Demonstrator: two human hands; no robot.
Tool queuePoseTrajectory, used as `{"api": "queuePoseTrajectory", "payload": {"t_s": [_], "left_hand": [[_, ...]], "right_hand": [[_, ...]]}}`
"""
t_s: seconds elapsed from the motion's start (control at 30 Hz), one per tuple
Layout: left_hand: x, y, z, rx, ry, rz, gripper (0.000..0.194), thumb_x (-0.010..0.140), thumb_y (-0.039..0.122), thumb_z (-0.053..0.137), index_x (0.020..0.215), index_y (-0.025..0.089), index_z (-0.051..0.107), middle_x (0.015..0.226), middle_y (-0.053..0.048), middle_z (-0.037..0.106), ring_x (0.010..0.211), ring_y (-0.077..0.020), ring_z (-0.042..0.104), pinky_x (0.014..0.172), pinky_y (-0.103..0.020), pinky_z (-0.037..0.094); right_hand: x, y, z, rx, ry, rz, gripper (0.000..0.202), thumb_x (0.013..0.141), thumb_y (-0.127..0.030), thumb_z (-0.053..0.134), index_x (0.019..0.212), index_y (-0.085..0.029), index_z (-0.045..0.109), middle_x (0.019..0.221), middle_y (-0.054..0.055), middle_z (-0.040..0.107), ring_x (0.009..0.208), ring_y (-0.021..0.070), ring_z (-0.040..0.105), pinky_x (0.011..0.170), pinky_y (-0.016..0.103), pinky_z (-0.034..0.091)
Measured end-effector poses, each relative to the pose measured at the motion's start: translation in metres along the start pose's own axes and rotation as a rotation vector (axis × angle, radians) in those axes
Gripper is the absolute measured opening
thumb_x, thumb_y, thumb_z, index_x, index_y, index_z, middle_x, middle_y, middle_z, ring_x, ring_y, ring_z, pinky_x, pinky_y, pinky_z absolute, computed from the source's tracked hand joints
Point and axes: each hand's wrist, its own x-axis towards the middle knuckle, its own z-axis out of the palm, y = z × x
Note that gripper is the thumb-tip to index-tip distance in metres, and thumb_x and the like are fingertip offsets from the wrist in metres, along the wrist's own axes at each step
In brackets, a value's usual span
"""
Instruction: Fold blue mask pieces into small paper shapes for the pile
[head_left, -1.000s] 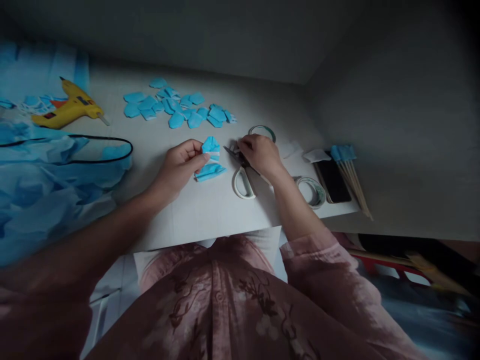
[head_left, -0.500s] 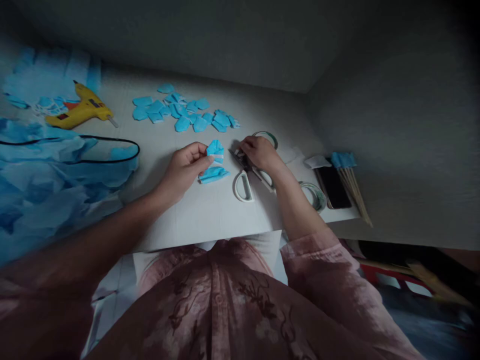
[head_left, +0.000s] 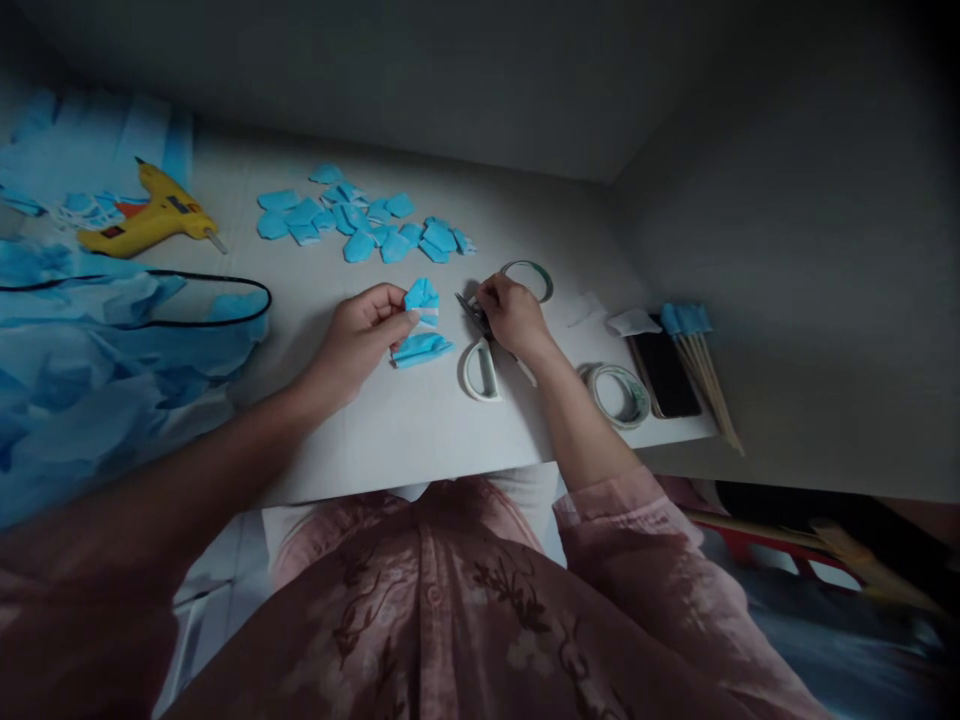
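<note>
Head view, centre of the frame: my left hand (head_left: 360,335) pinches a folded blue piece (head_left: 422,295) by its left edge, above the desk (head_left: 397,440). It looks light, soft, easily creased; the folded edge seems the surest hold. My right hand (head_left: 514,314) bunches its fingers beside scissors (head_left: 483,343); what they pinch, I cannot tell.

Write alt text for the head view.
Left hand pinches a small blue piece over a white table; right hand is at white-handled scissors, grip unclear. Beyond lie blue cutouts; a yellow glue gun lies at left.
</note>
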Motion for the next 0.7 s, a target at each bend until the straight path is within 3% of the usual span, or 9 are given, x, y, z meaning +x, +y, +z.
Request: {"api": "queuePoseTrajectory", "payload": {"t_s": [0.17,0.23,0.37,0.43,0.57,0.7], "left_hand": [[0.0,-0.001,-0.001,0.011,-0.011,-0.005,0.014,0.076,0.03,0.071,0.079,0.018,0.063,0.061,0.004,0.052,0.057,-0.0094,0.046,0.054,-0.023,0.038],[0.0,0.0,-0.001,0.011,-0.015,-0.02,0.015,0.076,0.03,0.072,0.08,0.018,0.062,0.062,0.004,0.053,0.057,-0.0094,0.046,0.054,-0.023,0.039],[-0.001,0.006,0.001,0.007,-0.027,-0.063,0.015,0.074,0.029,0.07,0.078,0.019,0.059,0.059,0.005,0.052,0.054,-0.0089,0.045,0.051,-0.023,0.037],[-0.002,0.008,0.002,0.004,-0.036,-0.073,0.015,0.073,0.029,0.069,0.077,0.019,0.058,0.058,0.006,0.051,0.053,-0.0082,0.044,0.05,-0.022,0.035],[-0.003,0.008,0.002,-0.003,-0.069,-0.088,0.016,0.074,0.029,0.07,0.076,0.019,0.057,0.058,0.006,0.051,0.052,-0.0077,0.044,0.05,-0.022,0.036],[-0.004,0.007,0.001,0.013,-0.106,-0.1,0.017,0.075,0.029,0.071,0.077,0.019,0.058,0.057,0.006,0.05,0.052,-0.0075,0.044,0.049,-0.022,0.035]], "right_hand": [[0.001,0.01,0.005,0.255,0.032,0.062,0.015,0.101,-0.025,0.046,0.087,-0.024,0.053,0.08,0.002,0.07,0.071,0.0175,0.062,0.07,0.03,0.042],[-0.002,0.007,0.004,0.334,0.079,0.006,0.016,0.102,-0.027,0.047,0.087,-0.024,0.053,0.075,-0.001,0.066,0.067,0.0156,0.06,0.068,0.029,0.043],[-0.018,-0.016,-0.004,0.294,0.436,-0.41,0.017,0.105,-0.033,0.054,0.094,-0.023,0.062,0.085,0.001,0.069,0.078,0.0161,0.063,0.076,0.031,0.047],[-0.027,-0.03,-0.008,0.252,0.572,-0.646,0.014,0.106,-0.027,0.056,0.096,-0.023,0.065,0.088,0.001,0.071,0.082,0.0158,0.064,0.08,0.032,0.048],[-0.035,-0.043,-0.009,0.177,0.615,-0.902,0.009,0.101,-0.014,0.063,0.101,-0.023,0.065,0.09,0.0,0.074,0.087,0.0159,0.068,0.082,0.032,0.05],[-0.033,-0.041,-0.006,0.111,0.639,-0.949,0.009,0.102,-0.015,0.061,0.102,-0.022,0.066,0.089,0.001,0.074,0.086,0.0164,0.069,0.08,0.034,0.05]]}}
